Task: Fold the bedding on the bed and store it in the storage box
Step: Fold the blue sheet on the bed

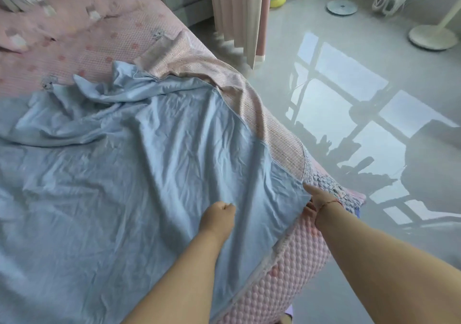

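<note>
A blue sheet [119,173] lies crumpled across the bed [282,268], filling the view from 6 to 10 o'clock. The left hand [219,217], at 6 o'clock, has a fisted grip bunching the sheet. The right hand [318,198], toward 4 o'clock, pinches the sheet's corner edge.

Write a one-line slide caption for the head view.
Left hand rests on the blue sheet while right hand pinches its corner at the bed edge.
</note>
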`<move>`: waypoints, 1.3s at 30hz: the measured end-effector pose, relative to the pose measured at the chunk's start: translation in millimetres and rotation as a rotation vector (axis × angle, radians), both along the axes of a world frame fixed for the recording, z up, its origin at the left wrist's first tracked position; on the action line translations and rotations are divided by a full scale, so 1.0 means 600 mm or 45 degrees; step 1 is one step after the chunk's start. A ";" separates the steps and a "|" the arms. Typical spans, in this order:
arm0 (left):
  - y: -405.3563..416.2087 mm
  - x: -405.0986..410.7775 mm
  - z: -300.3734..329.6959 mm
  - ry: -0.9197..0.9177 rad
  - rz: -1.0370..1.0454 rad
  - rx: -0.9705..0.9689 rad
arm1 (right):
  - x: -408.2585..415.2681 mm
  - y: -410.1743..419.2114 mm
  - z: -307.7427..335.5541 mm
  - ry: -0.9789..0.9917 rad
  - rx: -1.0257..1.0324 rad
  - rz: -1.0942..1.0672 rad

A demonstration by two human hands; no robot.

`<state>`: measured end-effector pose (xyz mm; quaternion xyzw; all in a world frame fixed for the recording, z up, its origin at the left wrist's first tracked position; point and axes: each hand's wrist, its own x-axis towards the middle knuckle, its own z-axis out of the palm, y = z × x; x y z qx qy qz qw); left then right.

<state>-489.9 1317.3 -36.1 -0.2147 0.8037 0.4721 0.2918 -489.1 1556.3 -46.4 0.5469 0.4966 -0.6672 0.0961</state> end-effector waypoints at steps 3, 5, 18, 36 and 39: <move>0.037 -0.048 -0.008 0.005 -0.021 0.025 | -0.077 0.039 -0.030 -0.047 0.126 0.073; 0.060 -0.073 0.011 -0.018 -0.048 0.085 | -0.118 0.039 -0.026 -0.081 0.241 0.157; 0.179 -0.089 0.020 -0.296 -0.259 0.341 | -0.038 0.138 -0.029 -0.510 0.808 0.343; 0.020 0.026 0.062 -0.235 0.073 0.297 | 0.031 0.065 0.060 -0.541 1.257 0.438; -0.047 0.049 0.082 -0.195 0.207 0.277 | 0.007 -0.012 0.075 -0.250 1.189 0.705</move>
